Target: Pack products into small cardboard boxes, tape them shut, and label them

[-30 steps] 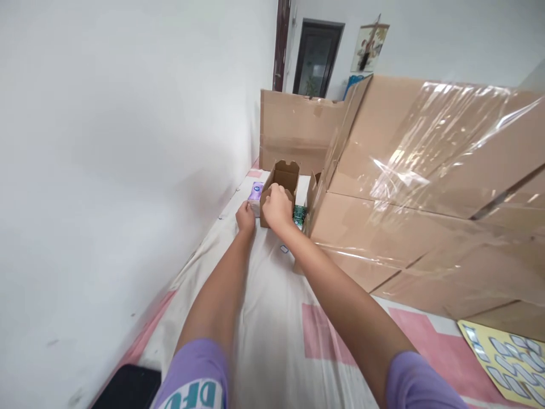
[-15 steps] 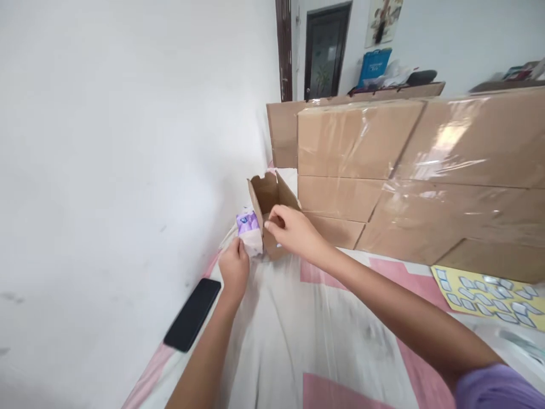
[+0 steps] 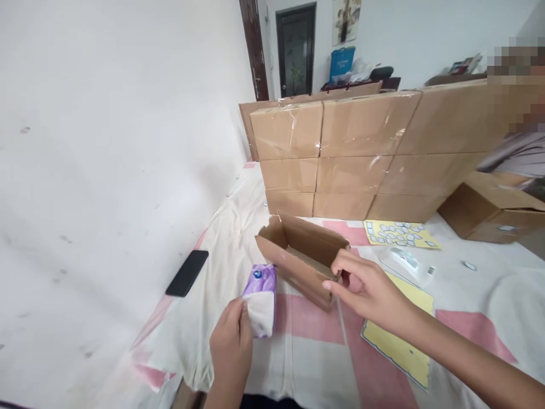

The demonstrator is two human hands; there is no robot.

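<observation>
My left hand [image 3: 232,338] pinches the near left side of a purple and white tissue pack [image 3: 260,284], which is tilted just above the cloth. Beside it an open cardboard box [image 3: 293,272] stands at an angle, its inside visible from above. The near right end of that box is gripped by my right hand [image 3: 361,281], thumb on the outer wall and fingers curled over the edge. The fingertips inside are partly hidden.
A black phone [image 3: 187,273] lies by the wall on the left. Taped cardboard boxes [image 3: 349,153] form a barrier behind. Yellow sheets [image 3: 402,234] and a clear plastic package [image 3: 404,261] lie to the right. Another open box [image 3: 489,218] stands near a partly visible person.
The cardboard box and the tissue pack have come nearer and apart, the box now turned lengthwise. My right hand has moved right with the box's end. The view has swung right.
</observation>
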